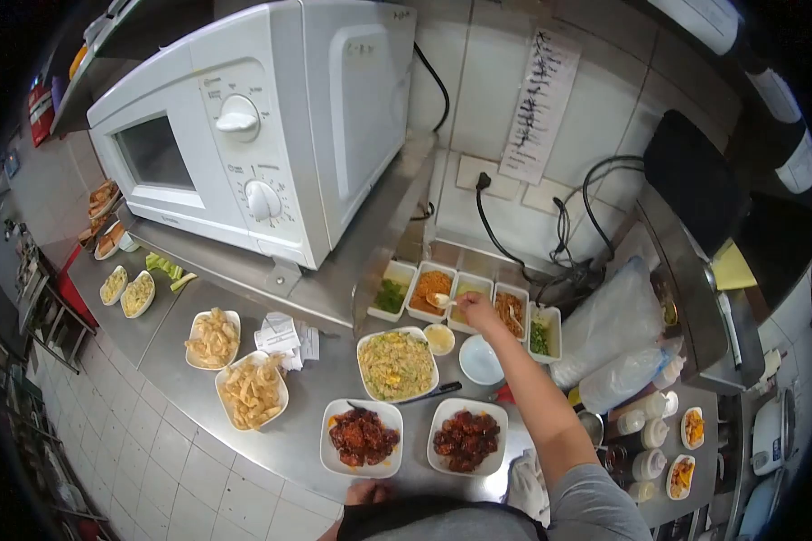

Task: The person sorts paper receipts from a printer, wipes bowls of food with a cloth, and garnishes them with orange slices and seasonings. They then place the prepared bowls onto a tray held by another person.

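Observation:
My right hand (480, 312) is closed round the handle of a spoon (439, 300). The spoon's bowl is over the tub of orange shredded food (431, 288), close to its surface. Below my right forearm is a light blue bowl (481, 361). Beside the spoon sits a small cup of pale yellow sauce (438, 339). My left hand (367, 491) is at the counter's front edge with curled fingers, just below a dish of dark glazed meat (363, 439); whatever it may hold is hidden. A second dish of glazed meat (466, 437) and a fried rice dish (396, 364) stand between my hands.
A white microwave (253, 126) stands on a raised shelf at left. Chopped greens fill end tubs (390, 296). Fried crisps (252, 391), paper slips (280, 336) and a black pen (438, 391) lie on the counter. Sauce bottles (650, 437) and a cloth (526, 484) are at right.

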Motion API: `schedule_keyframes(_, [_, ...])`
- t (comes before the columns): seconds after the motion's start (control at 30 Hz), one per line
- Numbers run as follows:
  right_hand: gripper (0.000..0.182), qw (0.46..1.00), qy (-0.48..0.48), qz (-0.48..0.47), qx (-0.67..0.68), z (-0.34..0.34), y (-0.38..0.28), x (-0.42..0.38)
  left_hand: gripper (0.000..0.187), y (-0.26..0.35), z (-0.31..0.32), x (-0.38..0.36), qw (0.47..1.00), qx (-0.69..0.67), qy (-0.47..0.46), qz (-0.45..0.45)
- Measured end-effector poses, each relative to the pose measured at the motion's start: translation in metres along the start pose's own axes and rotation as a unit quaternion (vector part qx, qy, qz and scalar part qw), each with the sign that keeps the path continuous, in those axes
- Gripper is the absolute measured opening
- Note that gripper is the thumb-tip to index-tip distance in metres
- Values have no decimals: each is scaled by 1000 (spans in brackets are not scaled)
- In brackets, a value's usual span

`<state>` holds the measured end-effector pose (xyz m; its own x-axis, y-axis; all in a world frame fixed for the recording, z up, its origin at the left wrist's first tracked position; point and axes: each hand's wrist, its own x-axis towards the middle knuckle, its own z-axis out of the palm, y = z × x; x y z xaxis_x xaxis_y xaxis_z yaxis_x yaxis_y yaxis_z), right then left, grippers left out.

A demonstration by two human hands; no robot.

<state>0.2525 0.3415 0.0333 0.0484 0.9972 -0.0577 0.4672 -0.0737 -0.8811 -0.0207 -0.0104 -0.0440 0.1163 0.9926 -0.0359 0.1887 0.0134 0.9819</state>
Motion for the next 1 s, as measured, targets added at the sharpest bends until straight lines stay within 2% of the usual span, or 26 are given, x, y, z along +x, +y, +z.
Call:
schedule_keyframes(0.1, [18,992,-25,43,115,-18,-19,-49,13,-20,0,-2,999,-13,-21,28])
schedule_keyframes(0.13, [17,989,-43,21,137,-22,-9,-60,12,-27,3,-3,999,7,-5,35])
schedule_keyframes(0.17, [17,989,-42,36,138,-27,-13,-85,12,-20,4,-2,999,28,12,42])
schedule_keyframes(0.27, [16,983,-59,23,175,-50,-18,-148,16,0,6,-4,999,-28,7,25])
schedule_keyframes(0.3, [16,983,-57,27,175,-53,-6,-165,14,-4,8,-5,998,-53,14,6])
schedule_keyframes(0.37, [16,996,-45,-30,64,-55,13,-200,12,-4,10,-5,997,-79,21,-13])
schedule_keyframes(0.43, [16,997,-33,-36,67,-53,17,-236,12,1,9,-3,997,17,26,73])
schedule_keyframes(0.53, [15,996,-11,-32,79,-48,13,-278,12,9,9,-4,999,-6,18,44])
schedule_keyframes(0.6, [14,994,-14,15,110,-48,15,-293,12,10,9,-4,999,5,10,41])
schedule_keyframes(0.7, [14,991,46,-11,123,-43,19,-304,11,8,10,-5,999,-4,12,52])
schedule_keyframes(0.8, [14,993,38,17,109,-47,22,-312,11,1,9,-4,999,-18,6,37])
schedule_keyframes(0.93, [14,997,60,-20,49,-50,23,-317,11,0,10,-5,998,-33,3,44])
schedule_keyframes(1.0, [13,992,113,-37,31,-50,31,-315,11,1,10,-4,998,-37,3,49])
